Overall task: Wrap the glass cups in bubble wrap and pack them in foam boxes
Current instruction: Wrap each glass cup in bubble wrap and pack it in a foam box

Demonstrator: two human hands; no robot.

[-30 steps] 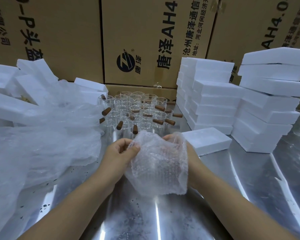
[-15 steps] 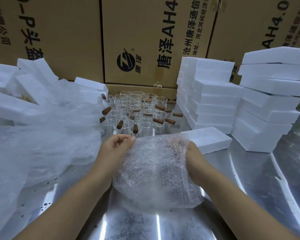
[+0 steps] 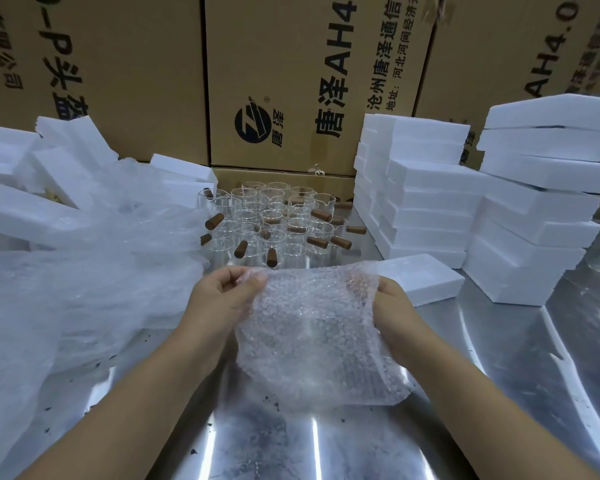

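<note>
A sheet of bubble wrap (image 3: 312,334) hangs spread between my hands above the metal table (image 3: 499,393). My left hand (image 3: 222,299) pinches its top left corner. My right hand (image 3: 392,306) grips its right edge, with the fingers hidden behind the wrap. Behind the sheet stand several clear glass cups (image 3: 274,220) with brown wooden handles, clustered at the table's middle back. A single white foam box (image 3: 420,282) lies just right of the wrap.
Stacks of white foam boxes (image 3: 430,202) rise at the right, with more foam boxes (image 3: 541,216) beside them. Loose foam pieces (image 3: 32,209) and a heap of clear plastic film (image 3: 66,289) fill the left. Large cardboard cartons (image 3: 291,81) wall off the back.
The bunched bubble wrap has been pulled open into a wide flat sheet. My hands have moved apart, the left one leftward and the right one rightward.
</note>
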